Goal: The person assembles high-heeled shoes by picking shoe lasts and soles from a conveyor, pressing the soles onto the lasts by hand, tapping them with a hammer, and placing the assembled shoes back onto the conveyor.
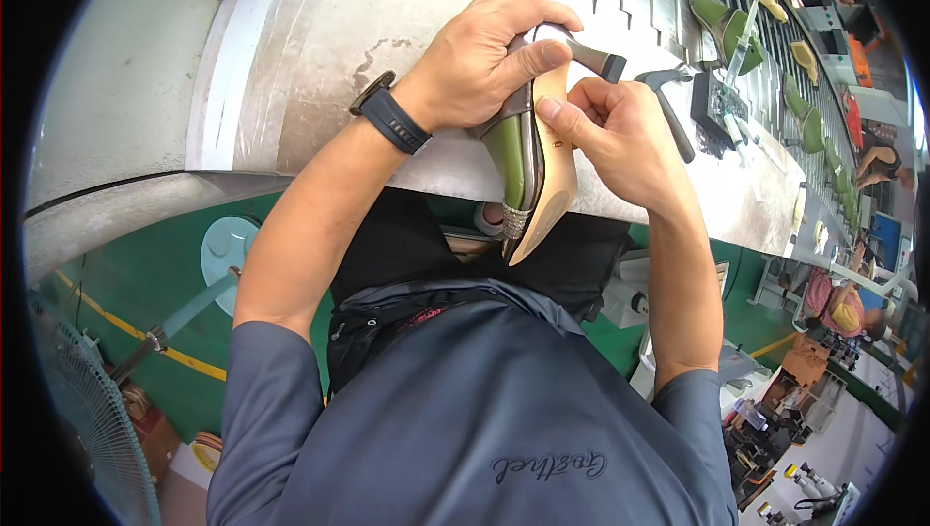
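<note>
Pale worktop [300, 56], left hand [484, 56] clasped round shoe [505, 156], right hand [625, 129] pinching sole [554, 177], thumb [570, 121] uppermost

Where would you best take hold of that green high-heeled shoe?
Probably around the back of the shoe, coming from the left, as the left hand does: the toe narrows to a point, and the pale sole faces right, so this grip leaves much of the sole clear and avoids the sparkly band.

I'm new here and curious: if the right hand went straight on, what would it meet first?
The tan sole of the green shoe; the right hand seems to touch it now, though depth is unclear.
</note>
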### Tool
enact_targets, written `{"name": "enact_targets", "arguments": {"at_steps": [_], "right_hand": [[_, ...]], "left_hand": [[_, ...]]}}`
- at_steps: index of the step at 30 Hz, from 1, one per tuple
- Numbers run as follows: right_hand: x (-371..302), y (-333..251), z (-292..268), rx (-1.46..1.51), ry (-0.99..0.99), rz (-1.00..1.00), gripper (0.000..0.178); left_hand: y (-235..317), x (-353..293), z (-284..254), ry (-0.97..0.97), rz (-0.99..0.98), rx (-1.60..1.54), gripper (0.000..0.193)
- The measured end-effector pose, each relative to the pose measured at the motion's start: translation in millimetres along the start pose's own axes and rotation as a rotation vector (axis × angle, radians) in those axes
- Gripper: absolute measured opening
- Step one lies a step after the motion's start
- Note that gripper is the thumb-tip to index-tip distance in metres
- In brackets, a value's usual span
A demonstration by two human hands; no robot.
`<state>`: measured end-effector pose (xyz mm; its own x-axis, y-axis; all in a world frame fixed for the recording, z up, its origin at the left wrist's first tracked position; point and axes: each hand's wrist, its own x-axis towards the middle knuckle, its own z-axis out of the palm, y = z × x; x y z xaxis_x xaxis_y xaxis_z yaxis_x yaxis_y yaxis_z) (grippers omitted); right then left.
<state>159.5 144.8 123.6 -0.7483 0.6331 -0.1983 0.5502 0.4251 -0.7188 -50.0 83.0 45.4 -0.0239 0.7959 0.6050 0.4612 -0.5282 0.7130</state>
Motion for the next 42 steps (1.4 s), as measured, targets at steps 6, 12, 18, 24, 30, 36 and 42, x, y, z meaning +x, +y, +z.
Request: {"name": "enact_targets", "arguments": {"at_steps": [6, 12, 18, 24, 30, 36, 42], "right_hand": [[-6, -10, 6, -0.056, 0.125, -0.013, 0.051], [-17, -2, -9, 0.055, -0.113, 0.002, 0.042], [-14, -13, -6, 0.013, -0.102, 0.042, 0.044], [9, 2, 15, 0.194, 0.117, 0.059, 0.047], [-22, 5, 13, -0.015, -0.025, -0.204, 0.075], [1, 18, 18, -0.594, 0.403, -0.641, 0.064], [1, 12, 33, -0.503, 0.318, -0.756, 0.049]], "left_hand": [[5, 1, 4, 0.032, -0.067, 0.012, 0.04], [3, -3, 4, 0.071, -0.032, -0.038, 0.037], [4, 0, 6, 0.102, -0.019, 0.034, 0.035], [7, 1, 0, 0.047, -0.104, -0.047, 0.033], [36, -55, -38, 0.264, -0.14, -0.013, 0.049], [80, -121, -17, 0.21, -0.106, 0.49, 0.064], [95, -106, -39, 0.04, -0.429, 0.217, 0.037]]}}
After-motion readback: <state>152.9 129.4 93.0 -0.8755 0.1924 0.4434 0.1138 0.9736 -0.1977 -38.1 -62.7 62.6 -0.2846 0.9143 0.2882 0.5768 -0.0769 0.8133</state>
